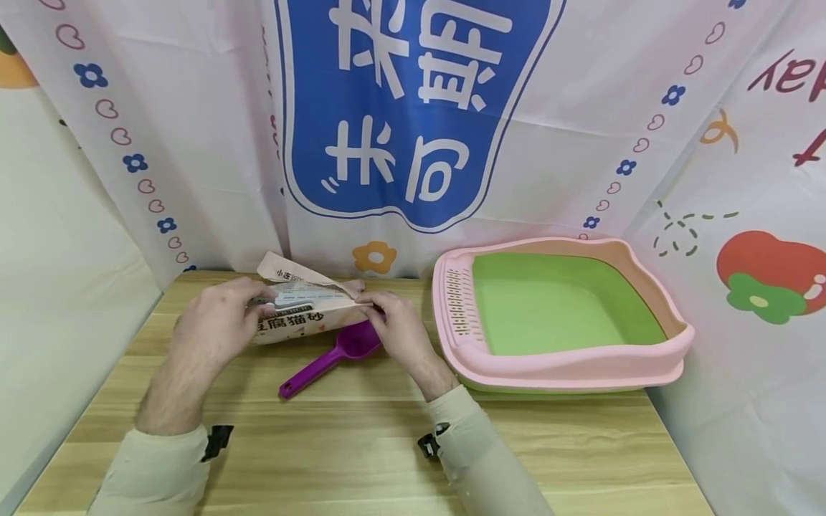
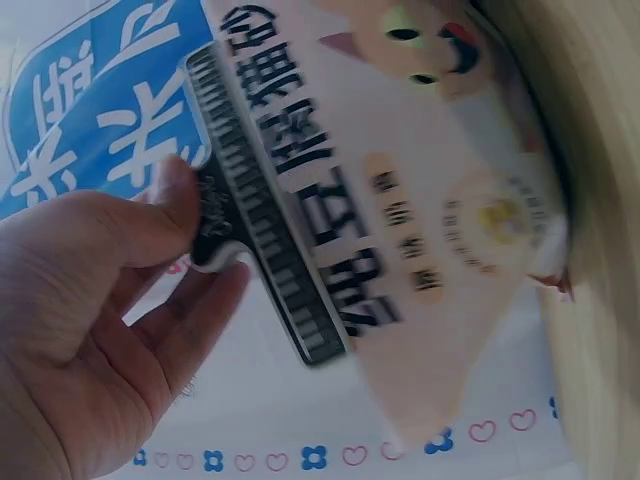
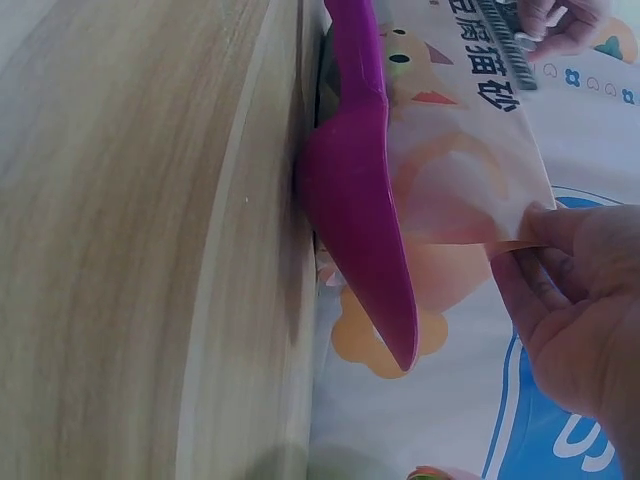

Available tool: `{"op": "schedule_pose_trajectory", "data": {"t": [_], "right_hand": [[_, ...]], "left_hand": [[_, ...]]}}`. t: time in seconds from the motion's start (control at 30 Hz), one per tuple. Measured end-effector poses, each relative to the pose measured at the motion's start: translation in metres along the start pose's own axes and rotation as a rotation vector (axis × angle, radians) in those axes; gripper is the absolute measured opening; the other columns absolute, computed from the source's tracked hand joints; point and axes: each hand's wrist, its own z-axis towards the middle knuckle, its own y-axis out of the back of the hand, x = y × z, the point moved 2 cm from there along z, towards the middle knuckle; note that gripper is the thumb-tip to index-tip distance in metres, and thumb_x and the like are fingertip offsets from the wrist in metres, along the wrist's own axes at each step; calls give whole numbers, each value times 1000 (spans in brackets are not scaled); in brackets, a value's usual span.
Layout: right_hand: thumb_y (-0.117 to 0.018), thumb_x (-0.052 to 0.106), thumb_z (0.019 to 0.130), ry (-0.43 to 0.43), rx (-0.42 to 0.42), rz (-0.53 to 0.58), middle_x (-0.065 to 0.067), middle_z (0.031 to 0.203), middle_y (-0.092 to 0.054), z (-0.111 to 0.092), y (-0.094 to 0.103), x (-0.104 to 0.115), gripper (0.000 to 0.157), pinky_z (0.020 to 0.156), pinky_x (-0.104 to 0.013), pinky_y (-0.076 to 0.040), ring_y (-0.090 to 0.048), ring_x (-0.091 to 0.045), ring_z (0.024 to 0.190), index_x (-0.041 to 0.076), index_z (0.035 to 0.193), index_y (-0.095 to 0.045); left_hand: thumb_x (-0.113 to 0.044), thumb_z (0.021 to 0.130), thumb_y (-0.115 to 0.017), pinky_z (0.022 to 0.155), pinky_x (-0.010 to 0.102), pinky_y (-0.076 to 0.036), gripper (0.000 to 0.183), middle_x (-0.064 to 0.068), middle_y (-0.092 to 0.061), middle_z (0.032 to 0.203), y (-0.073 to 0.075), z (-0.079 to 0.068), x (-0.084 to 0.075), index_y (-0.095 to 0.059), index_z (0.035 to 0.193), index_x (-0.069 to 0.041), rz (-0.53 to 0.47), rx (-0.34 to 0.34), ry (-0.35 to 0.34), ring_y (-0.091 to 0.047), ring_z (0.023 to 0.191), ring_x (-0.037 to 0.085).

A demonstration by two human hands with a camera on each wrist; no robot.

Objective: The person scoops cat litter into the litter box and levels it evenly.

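Observation:
A pale pink cat litter bag [image 1: 293, 328] lies at the back left of the table, its upper flap folded up and a bluish inside showing. My left hand [image 1: 216, 322] pinches the black handle of a bag clip [image 2: 265, 205] between thumb and fingers. In the left wrist view the clip's grey ribbed bar overlaps the bag's top edge. At the other end, my right hand [image 1: 403, 333] pinches the corner of the bag's edge between thumb and fingers. In front of the bag lies a purple scoop [image 1: 319, 369], its bowl partly hidden under the right hand.
A litter box [image 1: 561, 365] with a pink rim and green base stands on the right of the wooden table [image 1: 335, 459]. Behind the table hangs a printed white cloth [image 1: 213, 143] with a blue sign. More printed cloth covers the right side.

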Motion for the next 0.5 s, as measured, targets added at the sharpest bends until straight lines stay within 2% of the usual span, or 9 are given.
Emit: {"op": "schedule_pose_trajectory", "data": {"t": [0.1, 0.2, 0.5], "right_hand": [[-73, 20, 99, -3, 1, 6, 2, 118, -80, 0, 0, 0, 16, 92, -24, -61, -77, -11, 107, 18, 113, -79], [-73, 20, 99, -14, 2, 2, 3, 117, -80, 0, 0, -1, 14, 91, -22, -61, -76, -9, 106, 19, 112, -79], [-73, 19, 99, -16, 7, 10, 2, 118, -80, 0, -1, -1, 15, 90, -21, -61, -76, -9, 103, 18, 112, -79]], "left_hand": [[-12, 91, -79, 78, 59, -58, 21, 12, -79, 118, 8, -1, -8, -77, 111, -17, -22, -46, -13, -76, 96, 42], [-12, 91, -80, 80, 57, -59, 19, 9, -80, 116, 12, -3, -17, -78, 108, -19, -26, -51, -43, -77, 97, 38], [-16, 89, -83, 84, 57, -60, 18, 6, -80, 115, 5, -7, -37, -78, 105, -21, -37, 57, -124, -77, 102, 35]]}}
